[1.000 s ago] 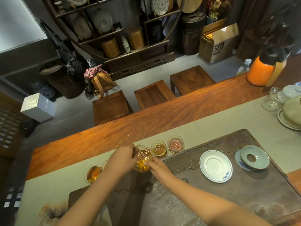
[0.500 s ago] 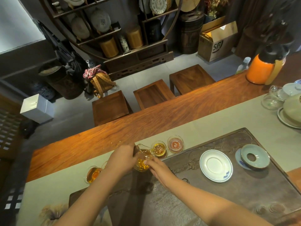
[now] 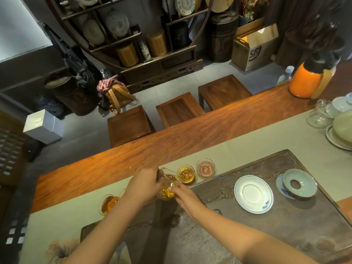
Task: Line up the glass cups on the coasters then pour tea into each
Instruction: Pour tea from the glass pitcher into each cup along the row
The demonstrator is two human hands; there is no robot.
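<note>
My left hand point(image 3: 143, 182) grips a small glass pitcher point(image 3: 167, 184) of amber tea, tilted with its spout over a glass cup point(image 3: 186, 175) that holds tea. My right hand point(image 3: 185, 197) touches the pitcher's lower right side with its fingertips. Right of that cup stands another glass cup point(image 3: 205, 168) on a gold-rimmed coaster point(image 3: 204, 176), with no tea visible in it. At the left, a tea-filled glass cup point(image 3: 107, 204) sits on the grey runner. A further cup is mostly hidden behind my left wrist.
A dark carved tea tray point(image 3: 266, 216) holds a white saucer point(image 3: 253, 194) and a blue-grey lid dish point(image 3: 299, 185). An orange thermos point(image 3: 306, 80), a glass pitcher point(image 3: 320, 116) and a pale teapot point(image 3: 343, 128) stand at the far right. Three wooden stools sit beyond the table.
Hands and pitcher stay in nearly the same place. The view shifts slightly.
</note>
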